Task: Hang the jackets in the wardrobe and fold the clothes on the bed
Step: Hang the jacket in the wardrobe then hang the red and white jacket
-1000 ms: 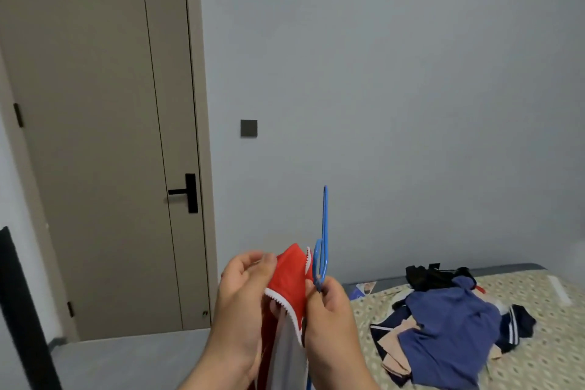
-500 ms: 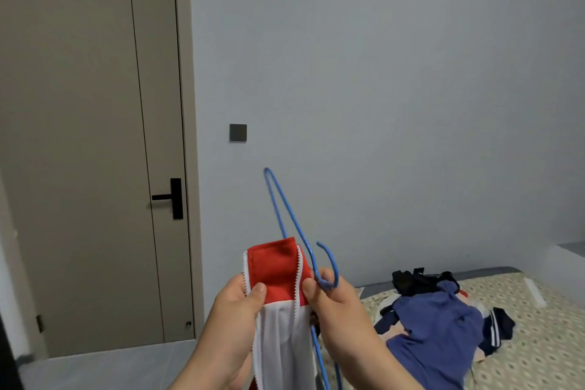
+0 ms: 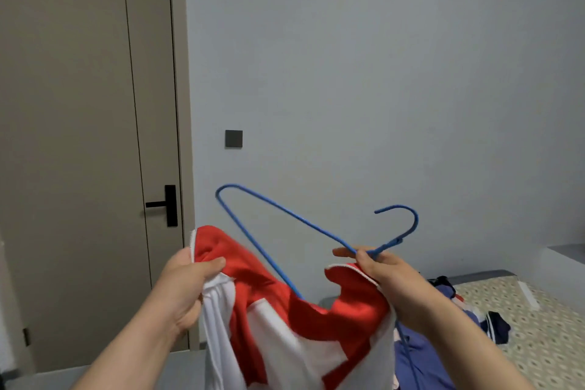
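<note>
Head view: jacket in left hand, hanger in right hand.

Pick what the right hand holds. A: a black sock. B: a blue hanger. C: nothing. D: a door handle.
B: the right hand pinches the blue hanger just below its hook, above the jacket that the left hand grips.

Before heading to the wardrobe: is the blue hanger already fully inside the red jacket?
No, most of the blue hanger stands bare above the jacket, gripped by the right hand.
</note>
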A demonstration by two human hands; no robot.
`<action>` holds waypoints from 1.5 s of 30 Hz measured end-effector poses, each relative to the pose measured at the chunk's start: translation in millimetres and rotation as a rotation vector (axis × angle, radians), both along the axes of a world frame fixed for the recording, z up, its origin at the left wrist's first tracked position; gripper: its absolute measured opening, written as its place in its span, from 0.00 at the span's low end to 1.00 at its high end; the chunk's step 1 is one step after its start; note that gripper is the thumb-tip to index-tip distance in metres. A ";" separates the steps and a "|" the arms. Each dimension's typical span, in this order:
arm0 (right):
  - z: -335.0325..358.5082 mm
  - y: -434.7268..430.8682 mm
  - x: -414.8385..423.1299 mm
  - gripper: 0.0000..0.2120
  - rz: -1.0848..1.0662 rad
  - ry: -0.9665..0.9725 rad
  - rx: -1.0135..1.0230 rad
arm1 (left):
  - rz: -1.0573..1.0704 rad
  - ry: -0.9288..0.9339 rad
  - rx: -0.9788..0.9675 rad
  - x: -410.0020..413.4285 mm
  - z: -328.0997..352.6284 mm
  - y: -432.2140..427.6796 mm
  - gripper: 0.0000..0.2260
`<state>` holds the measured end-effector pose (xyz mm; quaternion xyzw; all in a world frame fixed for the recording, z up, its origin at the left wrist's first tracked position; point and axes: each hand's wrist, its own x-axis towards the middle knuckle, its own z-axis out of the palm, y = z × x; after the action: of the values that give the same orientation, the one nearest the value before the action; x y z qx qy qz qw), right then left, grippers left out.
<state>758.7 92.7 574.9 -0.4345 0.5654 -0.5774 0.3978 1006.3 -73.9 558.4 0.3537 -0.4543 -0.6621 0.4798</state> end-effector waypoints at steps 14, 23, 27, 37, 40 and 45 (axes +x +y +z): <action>11.9 5.4 -29.3 0.12 0.219 0.619 0.344 | -0.070 -0.394 -0.337 -5.8 22.1 -27.4 0.01; 25.1 21.3 -44.8 0.11 0.064 0.661 0.321 | 0.082 -0.614 -0.550 5.0 37.4 -22.4 0.03; 27.1 10.2 -34.7 0.10 0.059 0.742 0.306 | -0.050 -0.253 -0.262 -8.5 39.4 -4.7 0.03; 39.2 2.0 -13.6 0.16 0.288 0.588 0.107 | -0.105 -0.819 -1.066 -57.5 27.2 30.4 0.09; 44.5 8.3 -18.1 0.36 0.390 0.489 0.118 | -0.261 -0.903 -1.107 -62.2 21.4 34.9 0.12; 48.7 1.7 -11.2 0.10 0.154 1.070 0.088 | -0.161 -0.956 -1.099 -69.7 14.2 37.4 0.12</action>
<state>747.5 94.4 623.5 -0.6908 0.6791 -0.2208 0.1134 936.7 -36.6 572.6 0.2778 -0.9051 -0.1452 0.2872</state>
